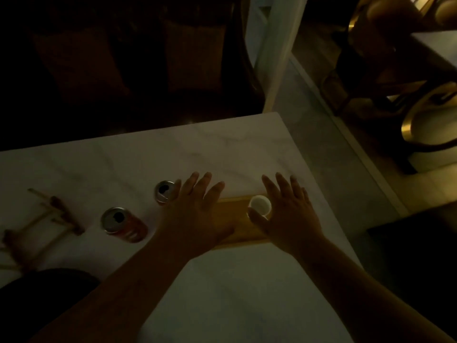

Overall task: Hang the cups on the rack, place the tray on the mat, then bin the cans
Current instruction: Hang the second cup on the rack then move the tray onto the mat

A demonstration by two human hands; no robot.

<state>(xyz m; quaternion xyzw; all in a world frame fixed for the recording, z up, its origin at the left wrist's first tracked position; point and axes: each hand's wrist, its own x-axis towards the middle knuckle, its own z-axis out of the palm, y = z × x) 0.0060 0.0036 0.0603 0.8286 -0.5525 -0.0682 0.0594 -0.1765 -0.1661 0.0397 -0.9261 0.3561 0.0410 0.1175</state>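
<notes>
The scene is dim. A wooden tray (237, 220) lies on the white marble table (222, 149), and a small white cup (259, 205) stands on it. My left hand (197, 214) hovers spread over the tray's left part. My right hand (289, 214) is spread beside the cup, thumb close to its near side; whether it touches I cannot tell. Two opened cans stand left of the tray: one (164, 191) by my left fingers, a red one (121, 224) further left. A wooden cup rack (49, 219) sits at the table's left.
A dark round mat (44, 283) lies at the table's near left, partly under my left forearm. The table's right edge drops to a grey floor (333, 157). Chairs and a side table stand at the far right. The background beyond the table is dark.
</notes>
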